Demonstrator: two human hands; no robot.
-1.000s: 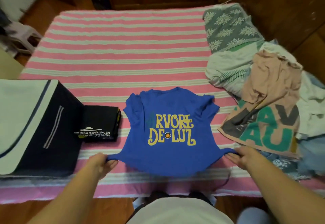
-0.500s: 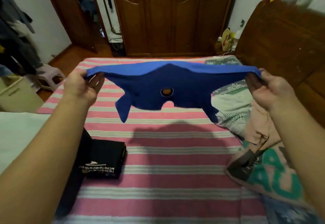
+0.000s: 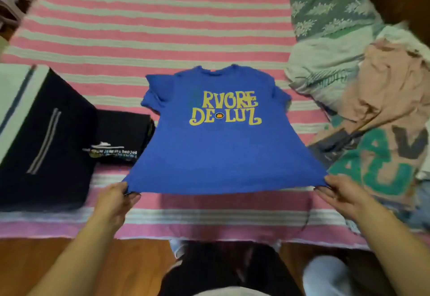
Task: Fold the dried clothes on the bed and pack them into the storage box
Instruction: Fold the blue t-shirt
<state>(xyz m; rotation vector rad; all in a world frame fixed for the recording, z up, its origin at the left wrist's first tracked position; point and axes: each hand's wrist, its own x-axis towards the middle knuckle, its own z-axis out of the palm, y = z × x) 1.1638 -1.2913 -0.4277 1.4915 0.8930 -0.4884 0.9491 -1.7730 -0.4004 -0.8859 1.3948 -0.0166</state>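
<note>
Pinching the blue T-shirt (image 3: 218, 146) hem corners, left hand (image 3: 114, 199) and right hand (image 3: 342, 194) grip it; fingertips hidden beneath.

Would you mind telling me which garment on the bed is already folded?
The black shirt beside the storage box: it lies as a compact rectangle, while the blue shirt is spread flat and the rest sit heaped.

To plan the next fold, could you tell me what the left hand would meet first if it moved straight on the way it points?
Probably the blue T-shirt whose hem corner the left hand already pinches; depth beyond is unclear.
</note>
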